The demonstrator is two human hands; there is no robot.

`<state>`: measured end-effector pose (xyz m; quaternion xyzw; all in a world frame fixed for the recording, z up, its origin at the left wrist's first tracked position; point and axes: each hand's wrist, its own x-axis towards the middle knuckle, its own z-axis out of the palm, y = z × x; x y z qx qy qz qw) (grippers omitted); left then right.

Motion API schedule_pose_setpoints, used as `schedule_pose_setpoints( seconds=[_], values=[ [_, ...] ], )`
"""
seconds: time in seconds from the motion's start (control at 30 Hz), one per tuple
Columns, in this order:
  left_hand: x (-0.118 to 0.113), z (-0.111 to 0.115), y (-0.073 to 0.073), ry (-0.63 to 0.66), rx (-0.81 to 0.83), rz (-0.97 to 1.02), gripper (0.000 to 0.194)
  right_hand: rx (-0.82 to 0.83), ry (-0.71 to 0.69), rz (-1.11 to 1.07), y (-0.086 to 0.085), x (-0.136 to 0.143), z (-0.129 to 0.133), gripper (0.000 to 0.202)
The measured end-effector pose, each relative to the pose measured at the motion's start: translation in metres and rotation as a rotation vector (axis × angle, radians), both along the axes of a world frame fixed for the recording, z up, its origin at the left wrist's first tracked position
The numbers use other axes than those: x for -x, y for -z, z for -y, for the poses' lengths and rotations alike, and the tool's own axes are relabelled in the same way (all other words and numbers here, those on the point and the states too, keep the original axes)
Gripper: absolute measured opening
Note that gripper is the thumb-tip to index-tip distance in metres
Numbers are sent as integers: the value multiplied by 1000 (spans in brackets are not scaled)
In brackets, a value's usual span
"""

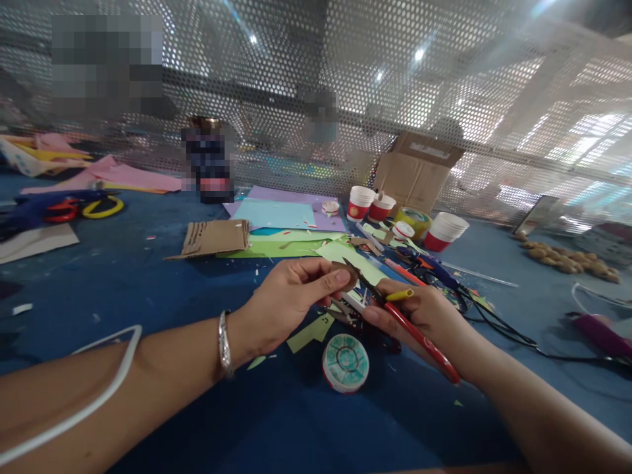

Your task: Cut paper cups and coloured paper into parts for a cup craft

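My left hand [296,296], a silver bracelet on its wrist, pinches a small piece of brown cardboard [349,276] between thumb and fingers. My right hand [419,316] is closed around scissors [419,342] with dark blades and a long red handle. Their blades lie at the cardboard's right edge. A yellow part [399,295] sticks out by the right fingers. Below the hands, a cut-down paper cup base [345,363] shows blue-green painting on its round face. Green paper scraps [311,332] lie just beyond it, partly hidden by my hands.
Corrugated cardboard [216,237] and coloured sheets [276,214] lie ahead. Red-and-white paper cups [444,230] and yellow tape [413,221] stand to the right, near a blue glue gun [439,270] with a black cable. A perforated metal screen [276,131] closes the back.
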<state>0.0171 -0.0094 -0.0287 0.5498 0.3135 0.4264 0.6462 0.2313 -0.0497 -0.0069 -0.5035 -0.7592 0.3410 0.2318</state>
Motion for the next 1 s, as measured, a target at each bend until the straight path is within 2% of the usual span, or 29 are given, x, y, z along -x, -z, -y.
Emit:
schedule_pose_setpoints(
  seconds=[0.17, 0.43, 0.6, 1.0],
  values=[
    [2, 0, 0, 1, -111, -103, 26, 30, -14, -20, 1, 0, 0, 32],
    [0, 1, -1, -11, -96, -84, 25, -41, -21, 25, 9, 0, -2, 34],
    [-1, 1, 1, 14, -68, -75, 24, -33, -17, 32, 7, 0, -1, 33],
    [-3, 2, 1, -62, 90, 63, 20, -57, 79, 128, 7, 3, -2, 43]
  ],
)
